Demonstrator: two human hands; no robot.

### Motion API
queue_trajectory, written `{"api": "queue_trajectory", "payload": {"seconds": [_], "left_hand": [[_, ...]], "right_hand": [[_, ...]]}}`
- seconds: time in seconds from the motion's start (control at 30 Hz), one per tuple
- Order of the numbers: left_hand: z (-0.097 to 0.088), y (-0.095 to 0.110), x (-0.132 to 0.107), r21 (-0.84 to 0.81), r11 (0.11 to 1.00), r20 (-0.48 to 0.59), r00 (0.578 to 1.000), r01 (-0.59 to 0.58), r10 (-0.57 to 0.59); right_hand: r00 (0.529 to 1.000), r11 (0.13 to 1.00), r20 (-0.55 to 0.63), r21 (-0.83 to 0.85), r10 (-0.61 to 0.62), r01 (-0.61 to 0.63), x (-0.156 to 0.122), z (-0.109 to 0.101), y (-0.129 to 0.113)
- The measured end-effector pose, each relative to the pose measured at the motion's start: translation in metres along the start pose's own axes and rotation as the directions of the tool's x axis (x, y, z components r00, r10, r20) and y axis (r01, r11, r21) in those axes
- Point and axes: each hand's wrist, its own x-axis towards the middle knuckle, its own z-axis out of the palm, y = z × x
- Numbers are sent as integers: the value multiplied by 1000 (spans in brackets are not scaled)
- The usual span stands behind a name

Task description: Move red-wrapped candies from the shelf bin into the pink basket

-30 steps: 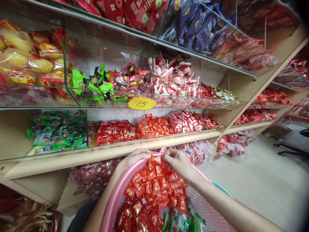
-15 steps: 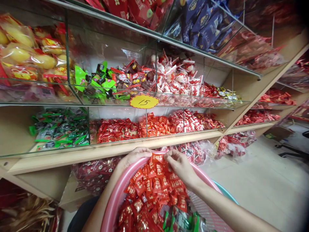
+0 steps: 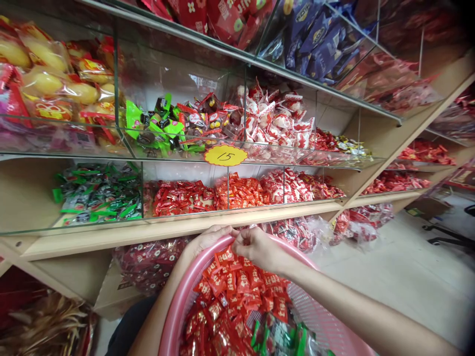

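Observation:
A pink plastic basket (image 3: pixel 173 301) is filled with red wrapped candies (image 3: pixel 243 282), and a few green-and-clear wrapped candies (image 3: pixel 278 336) lie at its near side. At the far rim, my left hand (image 3: pixel 211 240) is closed, its fingertips pinched together. My right hand (image 3: pixel 256 247) reaches across from the right with curled, pinching fingers that meet the left fingertips. Whatever lies between the fingertips is hidden from view. Directly below the right hand, the nearest candies rest on the pile.
A glass-fronted shelf (image 3: pixel 278 212) with divided bins of wrapped sweets runs ahead of me. A yellow price tag (image 3: pixel 225 155) reads 15. Under the shelf are bagged goods (image 3: pixel 148 267) and a cardboard box (image 3: pixel 117 291). Tiled floor (image 3: pixel 389 262) extends to the right.
My right hand has moved left, closing the gap to my left fingertips. The red candy seen upright between the hands is no longer visible there. The view has shifted slightly.

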Motion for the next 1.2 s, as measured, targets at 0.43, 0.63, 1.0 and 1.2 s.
{"api": "queue_trajectory", "payload": {"seconds": [0.43,0.63,1.0,1.2], "left_hand": [[0,-1,7,-83,994,25,997,-68,71],[2,2,3,-45,997,-18,998,-67,66],[4,5,1,-46,998,-63,997,-44,41],[13,15,0,-49,995,-45,996,-81,79]], "right_hand": [[991,903,-124,-429,-52,-6,7,21,1],[984,905,-138,-423,-112,44,3,26,8],[971,904,-177,-422,-163,75,0,30,12],[950,917,-206,-371,-235,147,-1,21,2]]}}
